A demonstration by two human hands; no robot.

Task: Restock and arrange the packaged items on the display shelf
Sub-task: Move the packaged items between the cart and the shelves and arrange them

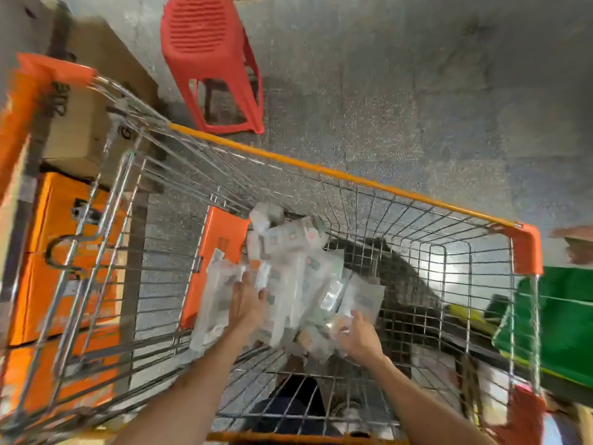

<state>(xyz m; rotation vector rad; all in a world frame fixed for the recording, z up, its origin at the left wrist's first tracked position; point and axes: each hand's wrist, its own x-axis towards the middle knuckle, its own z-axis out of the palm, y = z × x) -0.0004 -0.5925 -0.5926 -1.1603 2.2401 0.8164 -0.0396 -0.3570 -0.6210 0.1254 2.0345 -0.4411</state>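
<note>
Wire cart [321, 170] with clear packets [298, 271] piled by its left wall.
Left hand [248, 303] lies with straight fingers on the pile; right hand [359, 335] touches packets at the pile's near edge, grip too blurred to tell. Orange boxes [64, 284] stand outside the cart's left side, a red stool [205, 43] beyond its far rim.

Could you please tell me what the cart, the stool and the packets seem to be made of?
Cart: shiny metal wire, going by the thin silvery grid; its orange rim and corners look like plastic.
Stool: red moulded plastic, matte, with a slotted seat.
Packets: clear glossy plastic film, probably, as contents show through; blur hides detail.
</note>
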